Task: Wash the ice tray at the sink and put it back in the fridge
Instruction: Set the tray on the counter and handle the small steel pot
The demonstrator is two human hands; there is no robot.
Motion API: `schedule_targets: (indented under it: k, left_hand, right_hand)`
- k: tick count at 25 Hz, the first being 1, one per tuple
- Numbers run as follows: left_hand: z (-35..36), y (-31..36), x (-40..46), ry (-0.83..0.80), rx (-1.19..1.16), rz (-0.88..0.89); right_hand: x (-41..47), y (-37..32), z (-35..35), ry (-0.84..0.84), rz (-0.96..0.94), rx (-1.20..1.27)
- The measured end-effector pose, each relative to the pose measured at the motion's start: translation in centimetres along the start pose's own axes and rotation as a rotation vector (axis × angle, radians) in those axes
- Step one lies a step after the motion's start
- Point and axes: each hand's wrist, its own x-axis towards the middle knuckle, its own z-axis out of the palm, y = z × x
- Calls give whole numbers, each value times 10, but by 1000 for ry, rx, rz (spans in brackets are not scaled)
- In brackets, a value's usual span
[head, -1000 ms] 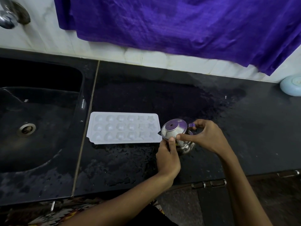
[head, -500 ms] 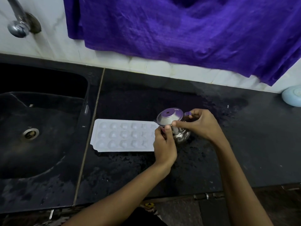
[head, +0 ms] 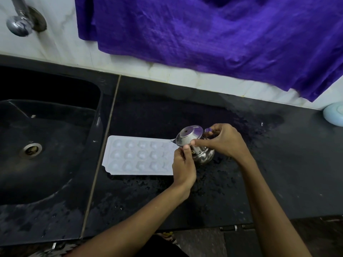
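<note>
A white ice tray (head: 138, 155) lies flat on the wet black counter (head: 278, 164), just right of the sink (head: 46, 145). At the tray's right end stands a small steel pot (head: 203, 156) with a tilted steel lid (head: 189, 135). My left hand (head: 183, 167) pinches the pot's rim from the near side and covers the tray's right corner. My right hand (head: 222, 140) grips the pot's far side, with its index finger laid across the lid's edge. Both hands are closed on the pot.
A steel tap (head: 20, 21) juts from the white tiled wall above the black sink with its round drain (head: 31, 150). A purple cloth (head: 213, 38) hangs over the wall behind the counter. A pale blue soap dish (head: 334, 115) sits at the far right.
The pot and both hands have stayed together at the tray's right end, while the lid has tipped up a little further. The camera view has shifted slightly downward.
</note>
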Motion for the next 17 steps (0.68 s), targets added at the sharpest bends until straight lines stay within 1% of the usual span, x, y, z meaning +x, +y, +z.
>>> schedule_targets:
  k: [5, 10, 12, 14, 17]
  left_hand:
    - [-1, 1, -3, -13, 15, 28]
    - [1, 7, -15, 27, 83, 171]
    - [2, 4, -24, 53, 92, 222]
    - [2, -1, -31, 56, 94, 218]
    - [1, -6, -34, 44, 86, 165]
  right_hand:
    - [-3, 1, -1, 4, 23, 18]
    - [-21, 4, -7, 7, 22, 234]
    - [-28, 5, -11, -15, 15, 277]
    - [-33, 4, -13, -35, 10, 263]
    - [-37, 2, -11, -42, 11, 190]
